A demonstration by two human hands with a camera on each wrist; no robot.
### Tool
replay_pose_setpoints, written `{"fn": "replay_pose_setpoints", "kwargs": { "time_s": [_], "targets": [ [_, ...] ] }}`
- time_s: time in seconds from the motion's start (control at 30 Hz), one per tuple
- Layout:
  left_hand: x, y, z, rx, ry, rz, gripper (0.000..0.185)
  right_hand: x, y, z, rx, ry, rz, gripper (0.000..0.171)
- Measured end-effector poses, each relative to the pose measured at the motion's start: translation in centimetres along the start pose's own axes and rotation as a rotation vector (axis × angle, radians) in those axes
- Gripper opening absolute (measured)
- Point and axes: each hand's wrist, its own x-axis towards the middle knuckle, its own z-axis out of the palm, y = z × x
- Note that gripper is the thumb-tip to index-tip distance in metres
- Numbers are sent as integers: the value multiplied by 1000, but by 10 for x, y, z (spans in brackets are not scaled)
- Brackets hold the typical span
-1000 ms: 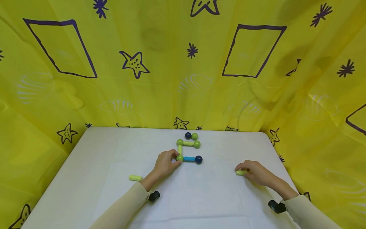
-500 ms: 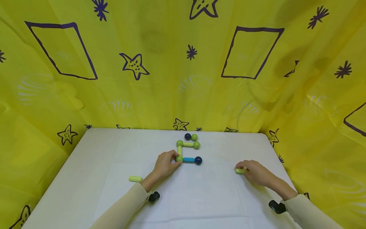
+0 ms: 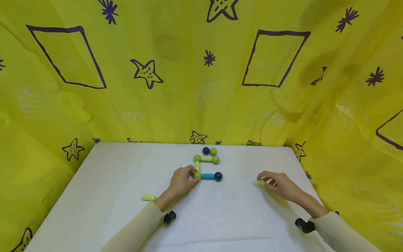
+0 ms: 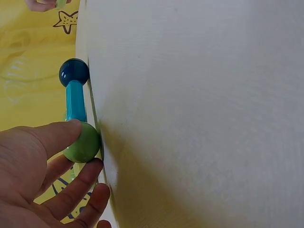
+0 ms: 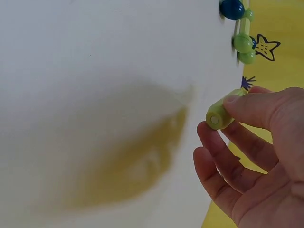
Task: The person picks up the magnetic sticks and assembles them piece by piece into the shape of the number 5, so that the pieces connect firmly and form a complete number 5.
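My left hand [image 3: 181, 182] pinches a green ball [image 4: 85, 145] between thumb and fingers, at the near left corner of a magnetic stick-and-ball shape on the table. From that ball a blue stick [image 3: 207, 176] runs right to a dark blue ball [image 3: 218, 176]. A light green stick leads back to another green ball [image 3: 197, 158], then one more light green stick [image 3: 206, 159] ends in a green ball [image 3: 216, 160]. Off to the right, my right hand [image 3: 280, 185] holds a light green stick [image 5: 223, 111] by thumb and fingers, tilted over the table; its round end disc faces the right wrist view.
A loose light green stick [image 3: 148, 197] lies beside my left wrist. Behind the shape sit a dark blue ball [image 3: 206, 151] and a green ball [image 3: 213, 151], side by side. A yellow patterned curtain [image 3: 176, 105] encloses the white table [image 3: 233, 217] at the back and sides.
My right hand has raised the light green stick from the table and tilted it, moving slightly left and away from me. My left hand keeps its grip on the green ball.
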Motion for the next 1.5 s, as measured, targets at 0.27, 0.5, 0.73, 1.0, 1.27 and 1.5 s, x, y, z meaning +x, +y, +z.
{"fn": "replay_pose_setpoints", "kwargs": {
  "time_s": [0.27, 0.5, 0.73, 1.0, 1.27, 1.5],
  "targets": [
    [0, 1, -1, -7, -6, -1, 26, 2, -7, 0, 72, 43, 36, 28],
    [0, 0, 0, -11, -7, -4, 25, 6, -13, 7, 132, 43, 91, 27],
    [1, -1, 0, -23, -3, -1, 24, 12, -19, 17, 200, 19, 132, 28],
    [3, -2, -2, -30, -17, -7, 25, 29, -30, 37, 259, -22, 155, 30],
    [3, -3, -2, -45, -24, -11, 23, 46, -44, 60, 284, -39, 155, 31],
    [3, -5, 0, -43, -33, -11, 24, 57, -54, 78, 333, -19, 186, 31]
  ]
}}
